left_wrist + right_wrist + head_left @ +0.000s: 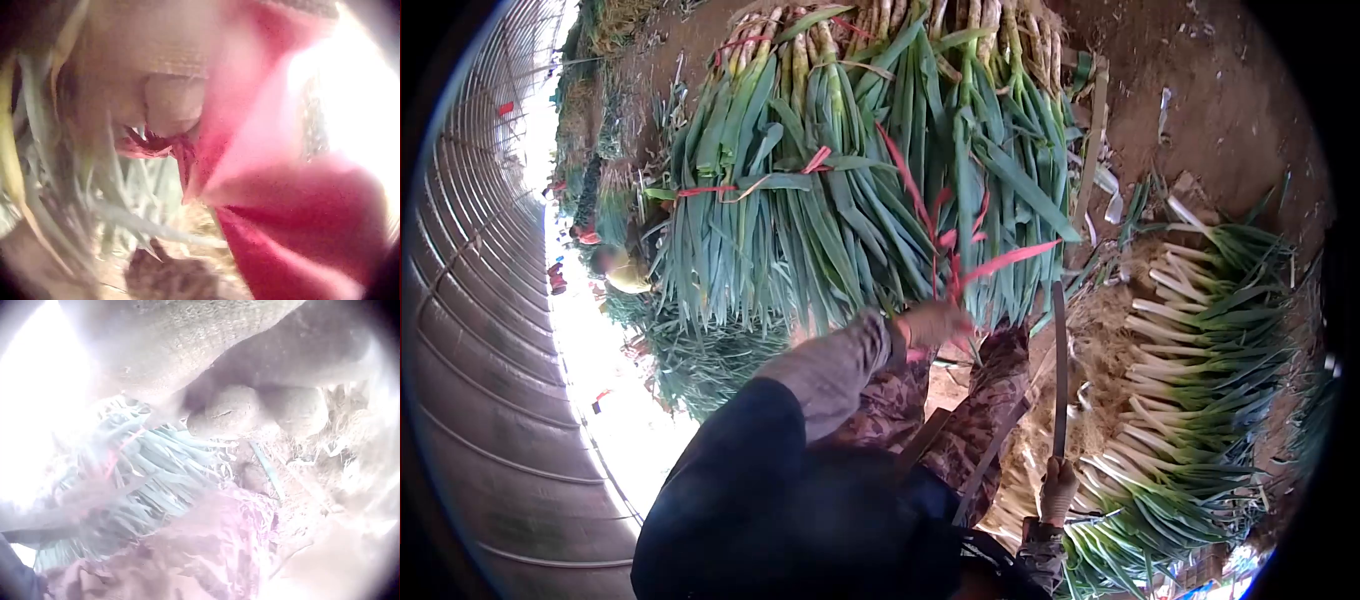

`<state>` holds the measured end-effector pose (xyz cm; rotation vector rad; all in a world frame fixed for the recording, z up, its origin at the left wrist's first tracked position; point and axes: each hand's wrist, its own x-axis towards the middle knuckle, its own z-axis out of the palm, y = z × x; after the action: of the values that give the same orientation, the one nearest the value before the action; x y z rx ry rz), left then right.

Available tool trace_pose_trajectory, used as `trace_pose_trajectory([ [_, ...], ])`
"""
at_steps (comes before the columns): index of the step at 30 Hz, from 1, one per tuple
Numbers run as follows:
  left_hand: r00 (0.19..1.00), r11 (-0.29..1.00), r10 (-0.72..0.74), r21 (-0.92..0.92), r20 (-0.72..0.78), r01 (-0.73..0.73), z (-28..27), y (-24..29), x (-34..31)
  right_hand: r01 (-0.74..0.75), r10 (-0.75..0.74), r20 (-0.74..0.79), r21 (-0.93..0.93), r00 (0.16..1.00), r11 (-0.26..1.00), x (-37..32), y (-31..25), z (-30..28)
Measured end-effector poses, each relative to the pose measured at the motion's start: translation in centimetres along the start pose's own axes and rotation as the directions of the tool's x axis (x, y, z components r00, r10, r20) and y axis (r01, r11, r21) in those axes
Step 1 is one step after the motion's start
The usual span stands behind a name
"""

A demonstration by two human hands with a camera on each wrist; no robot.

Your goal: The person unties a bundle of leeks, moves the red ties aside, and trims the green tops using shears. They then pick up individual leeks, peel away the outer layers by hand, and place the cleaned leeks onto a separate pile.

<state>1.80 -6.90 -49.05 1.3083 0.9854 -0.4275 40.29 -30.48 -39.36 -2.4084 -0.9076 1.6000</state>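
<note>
In the head view my gloved left hand (935,325) grips several red tie strips (1010,258) at the leafy lower end of a big heap of long green onions (830,240). The left wrist view shows bent fingertips (175,103) pinching the crumpled red strip, whose wide folds spread toward the lens. Lower right in the head view, my right hand (1057,490) grips one end of a long, flat, dark blade (1060,370) that points up beside the heap. Curled glove fingers (231,412) show in the washed-out right wrist view.
More green onions (1170,400) lie in a row on the soil at the right, white ends toward me. Camouflage-trousered legs (990,390) stand below the heap. A person in yellow (628,277) is at the far left, beside the arched tunnel wall (490,330).
</note>
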Motion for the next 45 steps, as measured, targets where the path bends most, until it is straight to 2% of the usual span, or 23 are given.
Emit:
trace_pose_trajectory([
  [2, 0.987, 0.970, 0.142, -0.209, 0.076, -0.124, 1.4, 5.6, -5.0, 0.001, -0.001, -0.025, 0.006, 1.000, 1.000, 1.9, 0.9, 1.0],
  [5, 0.971, 0.977, 0.195, 0.059, 0.139, -0.204, -0.9, 13.7, -16.1, -0.067, 0.050, 0.054, 0.377, 0.997, 0.924, 3.2, -8.0, 1.1],
  [6, 0.967, 0.958, 0.249, -0.163, 0.058, -0.237, -4.2, 15.4, -20.2, -0.052, 0.026, 0.064, 0.445, 0.998, 0.894, 3.8, -10.0, 1.5],
  [8, 0.989, 0.683, -0.150, -0.724, -0.005, 0.100, -7.5, 14.2, -28.5, 0.029, -0.066, 0.067, 0.450, 0.996, 0.893, 4.6, -13.7, 2.8],
  [9, 0.963, 0.688, -0.260, -0.713, -0.067, 0.136, -9.9, 13.2, -33.2, 0.027, -0.079, 0.110, 0.413, 0.991, 0.910, 4.4, -16.9, 2.8],
  [10, 0.928, 0.575, -0.182, -0.801, -0.325, -0.167, -10.9, 12.9, -38.0, 0.073, -0.133, 0.121, 0.408, 0.984, 0.910, 4.8, -18.2, 3.7],
  [11, 0.789, 0.870, -0.161, -0.462, -0.593, -0.170, -11.6, 11.2, -43.0, 0.152, -0.212, 0.119, 0.384, 0.970, 0.911, 4.9, -19.4, 4.4],
  [12, 0.550, 0.965, -0.120, 0.034, -0.826, 0.261, -12.3, 9.5, -48.0, 0.227, -0.288, 0.125, 0.359, 0.950, 0.905, 4.5, -21.3, 5.3],
  [13, 0.281, 0.753, -0.071, 0.133, -0.957, 0.644, -13.1, 7.7, -53.0, 0.285, -0.356, 0.143, 0.366, 0.923, 0.886, 3.8, -23.4, 6.3],
  [16, -0.318, 0.810, 0.167, -0.054, -0.933, 0.584, -14.0, 1.7, -64.1, 0.173, -0.311, 0.318, 0.395, 0.896, 0.902, 2.2, -26.1, 8.4],
  [19, -0.465, 0.810, -0.008, -0.279, -0.885, 0.516, -15.7, -4.2, -77.8, 0.264, -0.373, 0.368, 0.313, 0.852, 0.912, 1.3, -26.5, 11.1],
  [22, -0.299, 0.948, -0.130, -0.207, -0.945, 0.242, -19.2, -10.0, -74.5, 0.300, -0.351, 0.400, 0.186, 0.846, 0.935, 0.2, -29.1, 12.3],
  [25, 0.013, 0.989, -0.073, -0.070, -0.997, 0.128, -20.8, -8.5, -50.9, 0.364, -0.374, 0.393, 0.104, 0.840, 0.926, -0.6, -27.5, 13.4],
  [27, 0.466, 0.850, 0.072, 0.299, -0.882, 0.434, -22.0, -0.4, -38.8, 0.228, -0.229, 0.408, 0.053, 0.884, 0.972, -2.0, -29.4, 12.1],
  [28, 0.420, 0.978, -0.071, 0.020, -0.905, 0.209, -22.1, -3.9, -32.9, 0.162, -0.159, 0.411, 0.029, 0.897, 0.986, -2.5, -30.4, 11.8],
  [29, 0.452, 0.950, -0.291, -0.201, -0.843, 0.237, -22.9, -1.7, -28.4, 0.084, -0.099, 0.431, 0.054, 0.897, 0.995, -2.6, -30.7, 12.2],
  [30, 0.447, 0.821, 0.102, 0.329, -0.889, 0.467, -23.4, -2.5, -24.7, 0.007, -0.041, 0.451, 0.078, 0.891, 0.997, -2.5, -30.9, 12.6],
  [31, 0.388, 0.927, 0.243, 0.330, -0.889, 0.176, -24.1, -1.6, -22.2, -0.067, 0.011, 0.471, 0.102, 0.882, 0.993, -2.3, -31.0, 13.0],
  [33, 0.446, 0.796, 0.172, 0.390, -0.878, 0.462, -26.0, -4.3, -16.3, 0.164, -0.149, 0.393, -0.005, 0.907, 0.986, -0.3, -27.6, 16.2],
  [34, 0.414, 0.843, 0.182, 0.359, -0.892, 0.402, -26.4, -5.0, -14.9, 0.278, -0.239, 0.357, -0.061, 0.903, 0.959, 1.1, -27.1, 17.5],
  [36, 0.426, 0.815, 0.053, 0.286, -0.903, 0.504, -27.2, -6.0, -13.0, 0.162, -0.169, 0.366, 0.052, 0.915, 0.985, 0.0, -30.2, 18.4],
  [43, 0.689, 0.842, -0.091, 0.313, -0.719, 0.439, -28.0, -5.4, -16.2, 0.147, -0.170, 0.256, 0.108, 0.952, 0.983, -2.7, -30.7, 21.3],
  [45, 0.883, 0.932, -0.182, 0.211, -0.433, 0.295, -27.3, -9.0, -15.3, 0.248, -0.269, 0.248, 0.112, 0.931, 0.962, -0.1, -34.9, 22.4],
])
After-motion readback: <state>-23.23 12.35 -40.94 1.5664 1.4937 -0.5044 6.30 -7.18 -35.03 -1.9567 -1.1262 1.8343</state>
